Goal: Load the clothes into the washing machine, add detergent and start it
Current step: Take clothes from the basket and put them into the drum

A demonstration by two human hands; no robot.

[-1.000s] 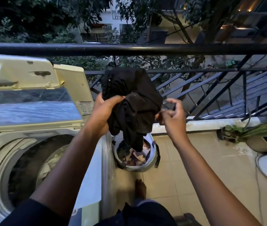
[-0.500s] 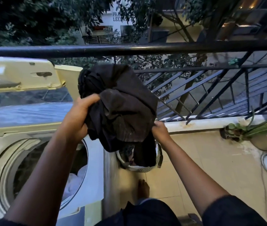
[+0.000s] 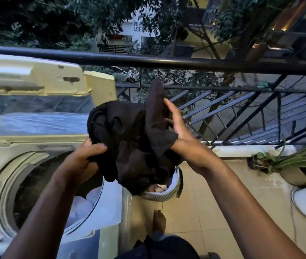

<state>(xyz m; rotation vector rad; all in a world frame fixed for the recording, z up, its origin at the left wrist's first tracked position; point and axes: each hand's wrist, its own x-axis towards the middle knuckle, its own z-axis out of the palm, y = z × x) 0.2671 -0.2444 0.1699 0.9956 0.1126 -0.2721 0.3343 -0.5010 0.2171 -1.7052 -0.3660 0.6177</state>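
My left hand [image 3: 90,154] clenches the bunched black garment [image 3: 129,144] while my right hand [image 3: 178,131] cups its loose flap, held above the washing machine [image 3: 8,174] rim; I'd gather the flap before dropping it in the drum.

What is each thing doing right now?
washing machine lid: up, open.
drum: some light clothes inside.
black garment: bunched, held in the air.
left hand: grips the garment.
right hand: holds the garment.
laundry basket: on the floor, clothes inside.
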